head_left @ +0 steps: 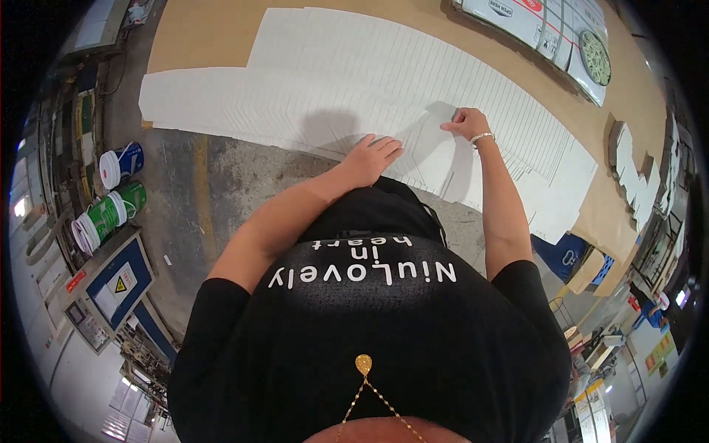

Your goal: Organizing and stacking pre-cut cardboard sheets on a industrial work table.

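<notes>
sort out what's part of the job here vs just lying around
In hand: white sheets, fanned out; left hand flat on them; right hand pinching an edge.

Lying about: buckets, printed cartons, brown board, blue-fronted machine.

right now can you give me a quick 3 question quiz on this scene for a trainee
1. True or false: the left hand lies flat, palm down, on the white sheets.
2. What is the right hand doing? A) pinching a sheet's edge with curled fingers B) lifting a bucket C) resting on the floor
3. Fill in: the white sheets overlap in a fanned row on a brown ____ table.

Key
1. True.
2. A. The fingers are curled at a sheet's edge; the bracelet sits on that wrist, and the buckets stand off on the floor to the left.
3. Cardboard-covered.
</notes>
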